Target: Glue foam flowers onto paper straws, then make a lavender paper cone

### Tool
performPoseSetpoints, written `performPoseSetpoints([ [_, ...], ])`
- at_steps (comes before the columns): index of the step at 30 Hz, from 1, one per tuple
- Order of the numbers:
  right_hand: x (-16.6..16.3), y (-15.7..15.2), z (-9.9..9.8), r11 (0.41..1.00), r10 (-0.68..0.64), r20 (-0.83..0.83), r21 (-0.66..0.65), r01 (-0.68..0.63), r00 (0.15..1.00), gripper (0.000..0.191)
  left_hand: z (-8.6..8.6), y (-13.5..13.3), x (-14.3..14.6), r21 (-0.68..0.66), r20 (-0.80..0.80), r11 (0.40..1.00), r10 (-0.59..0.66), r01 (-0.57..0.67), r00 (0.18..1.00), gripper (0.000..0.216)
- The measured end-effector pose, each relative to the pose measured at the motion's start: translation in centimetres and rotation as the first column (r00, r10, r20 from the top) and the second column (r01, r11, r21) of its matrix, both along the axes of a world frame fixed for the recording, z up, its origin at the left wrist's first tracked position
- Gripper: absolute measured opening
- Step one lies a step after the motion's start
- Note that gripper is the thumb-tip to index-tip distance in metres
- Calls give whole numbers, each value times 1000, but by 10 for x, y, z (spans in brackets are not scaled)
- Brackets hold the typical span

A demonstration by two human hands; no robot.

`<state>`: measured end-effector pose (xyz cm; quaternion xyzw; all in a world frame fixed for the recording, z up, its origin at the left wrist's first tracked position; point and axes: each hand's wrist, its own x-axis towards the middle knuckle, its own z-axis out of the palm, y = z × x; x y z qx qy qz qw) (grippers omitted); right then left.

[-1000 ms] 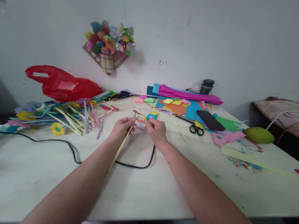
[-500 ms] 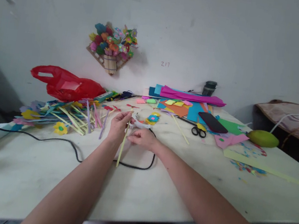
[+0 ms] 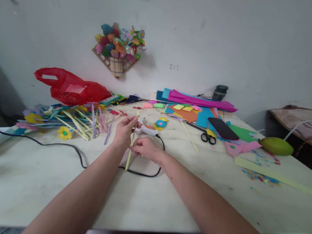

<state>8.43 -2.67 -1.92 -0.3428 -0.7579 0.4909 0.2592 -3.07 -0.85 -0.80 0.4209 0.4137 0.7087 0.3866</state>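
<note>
My left hand (image 3: 124, 130) pinches the upper part of a thin pale yellow paper stick (image 3: 129, 156), which stands nearly upright above the table. My right hand (image 3: 147, 148) is closed around the stick's middle, just right of the left hand. A white glue gun (image 3: 145, 130) lies on the table right behind both hands, its black cord (image 3: 147, 174) looping under my wrists. Small paper flowers (image 3: 160, 123) lie just beyond the glue gun.
A heap of paper flower stems (image 3: 67, 121) and a red plastic bag (image 3: 69, 88) lie at the left. Coloured paper sheets (image 3: 192, 107), a black phone (image 3: 223, 128), scissors (image 3: 208, 137) and a green mango (image 3: 276, 146) sit at the right. A flower bouquet (image 3: 117, 48) hangs on the wall.
My right hand came away from the spot near the glue gun and dropped onto the stick's middle. The left hand tilted the stick more upright.
</note>
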Motion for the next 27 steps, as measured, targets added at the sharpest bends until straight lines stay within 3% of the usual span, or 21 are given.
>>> performPoseSetpoints([
  [5,6,4,5,991,-110,9,76,109,994,21,4,-8,4,-60,-37,990,-132,130,990,26],
  [12,16,24,1,982,-148,-113,103,160,983,22,2,-10,10,-144,-28,953,-272,266,962,29],
  [22,14,19,-3,999,-34,-23,-20,34,999,21,2,-6,2,-24,-25,999,-44,43,999,26],
  [27,14,20,-3,999,-44,-50,-30,42,998,25,3,-9,8,-53,-1,994,-92,92,996,27],
])
